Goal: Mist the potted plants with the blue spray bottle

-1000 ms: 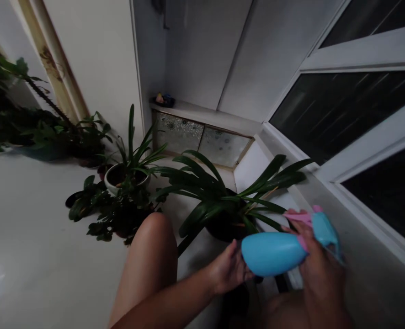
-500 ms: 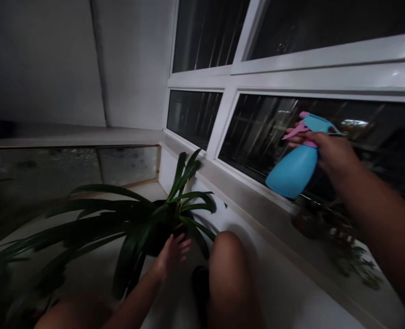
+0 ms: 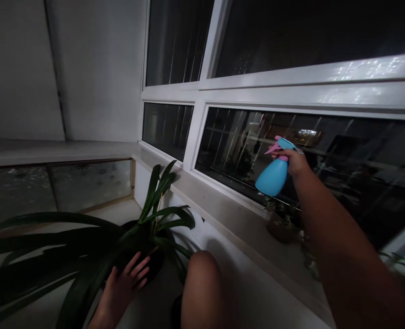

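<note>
Right grip [image 3: 293, 162] curled round spray bottle [image 3: 273, 177], well apart from left grip [image 3: 124, 284], spread, empty, near leaf edges [image 3: 86, 276]

Leaves [image 3: 82, 283] crowd left fingers [image 3: 141, 266]; passage above windowsill [image 3: 219, 201].

Right hand [image 3: 295, 161] covers part of spray bottle [image 3: 273, 177] neck. Left forearm [image 3: 101, 317] cut by bottom edge, same for the bent leg [image 3: 202, 292]. Long-leaved plant [image 3: 93, 253] runs off left; its pot [image 3: 158, 264] is mostly hidden, too dark to read. Sill plant [image 3: 309, 262] blurred, half behind right forearm [image 3: 339, 242]. Window [image 3: 353, 151] reflections illegible.
</note>
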The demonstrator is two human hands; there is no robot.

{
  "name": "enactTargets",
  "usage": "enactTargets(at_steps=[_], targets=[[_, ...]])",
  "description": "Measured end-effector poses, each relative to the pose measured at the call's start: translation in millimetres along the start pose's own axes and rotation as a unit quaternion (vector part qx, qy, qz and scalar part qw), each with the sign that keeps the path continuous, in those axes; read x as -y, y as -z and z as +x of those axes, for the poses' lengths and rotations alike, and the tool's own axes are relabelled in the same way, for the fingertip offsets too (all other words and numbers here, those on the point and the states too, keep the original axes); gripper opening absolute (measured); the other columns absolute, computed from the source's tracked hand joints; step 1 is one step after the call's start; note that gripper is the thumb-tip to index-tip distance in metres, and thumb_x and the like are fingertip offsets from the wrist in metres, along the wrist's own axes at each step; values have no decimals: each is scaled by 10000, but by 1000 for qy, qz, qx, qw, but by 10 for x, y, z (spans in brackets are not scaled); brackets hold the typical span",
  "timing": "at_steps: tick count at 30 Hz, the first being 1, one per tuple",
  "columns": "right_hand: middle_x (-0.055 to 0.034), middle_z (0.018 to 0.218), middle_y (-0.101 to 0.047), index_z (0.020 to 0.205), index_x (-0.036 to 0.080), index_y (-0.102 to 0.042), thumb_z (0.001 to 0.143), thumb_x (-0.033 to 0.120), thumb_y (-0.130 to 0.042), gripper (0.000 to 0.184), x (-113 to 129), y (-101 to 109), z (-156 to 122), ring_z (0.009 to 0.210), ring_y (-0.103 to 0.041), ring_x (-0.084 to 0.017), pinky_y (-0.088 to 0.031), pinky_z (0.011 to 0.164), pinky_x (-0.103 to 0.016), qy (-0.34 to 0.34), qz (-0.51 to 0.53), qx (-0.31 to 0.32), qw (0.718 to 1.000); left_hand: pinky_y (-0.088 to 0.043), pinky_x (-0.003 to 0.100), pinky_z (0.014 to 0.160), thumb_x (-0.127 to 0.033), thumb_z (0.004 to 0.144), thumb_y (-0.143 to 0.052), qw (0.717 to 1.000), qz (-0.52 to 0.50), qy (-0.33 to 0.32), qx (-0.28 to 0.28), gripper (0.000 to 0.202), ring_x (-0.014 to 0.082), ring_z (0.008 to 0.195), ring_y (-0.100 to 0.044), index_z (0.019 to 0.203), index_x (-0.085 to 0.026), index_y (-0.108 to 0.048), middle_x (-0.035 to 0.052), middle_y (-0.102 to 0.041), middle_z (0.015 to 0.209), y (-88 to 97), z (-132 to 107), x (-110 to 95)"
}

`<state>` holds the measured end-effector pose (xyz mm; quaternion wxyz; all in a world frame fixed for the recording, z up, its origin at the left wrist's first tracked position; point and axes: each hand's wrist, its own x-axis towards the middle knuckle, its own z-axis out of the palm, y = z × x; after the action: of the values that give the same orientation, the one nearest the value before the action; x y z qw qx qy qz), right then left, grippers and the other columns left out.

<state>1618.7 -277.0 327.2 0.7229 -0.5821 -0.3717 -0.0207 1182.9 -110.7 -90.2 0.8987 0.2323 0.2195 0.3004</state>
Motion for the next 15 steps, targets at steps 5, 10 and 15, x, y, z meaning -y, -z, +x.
enactTargets(at_steps=[5, 10, 15], targets=[[-298, 1160, -600, 1172, -99, -556, 752, 21, -543, 437, -133, 39, -23, 706, -656, -80, -427, 711, -286, -9, -8, -22, 1000, -308, 430, 1022, -626, 754, -438, 999, 19, 14, -34, 886, 321, 1270, -432, 1512, -279, -137, 61, -594, 1315, 188, 41, 4], [-234, 1156, -638, 1193, -11, -578, 779, 88, -578, 426, 99, -92, -519, 793, -661, -116, -443, 751, -321, 70, -30, 50, 996, -325, 404, 985, -698, 795, -353, 999, 28, 12, -44, 858, 305, 1249, -428, 1507, -249, -189, 74, -557, 1356, 121, 25, -9], [-107, 1067, -699, 951, 202, -704, 722, 283, -682, 244, 71, 17, -1808, 773, -675, -183, -499, 616, -326, -2, -65, -19, 998, -313, 386, 985, -668, 796, -496, 983, 123, 52, 126, 676, 279, 1199, -458, 1316, -238, -550, 92, -569, 1326, -386, -224, 248]])
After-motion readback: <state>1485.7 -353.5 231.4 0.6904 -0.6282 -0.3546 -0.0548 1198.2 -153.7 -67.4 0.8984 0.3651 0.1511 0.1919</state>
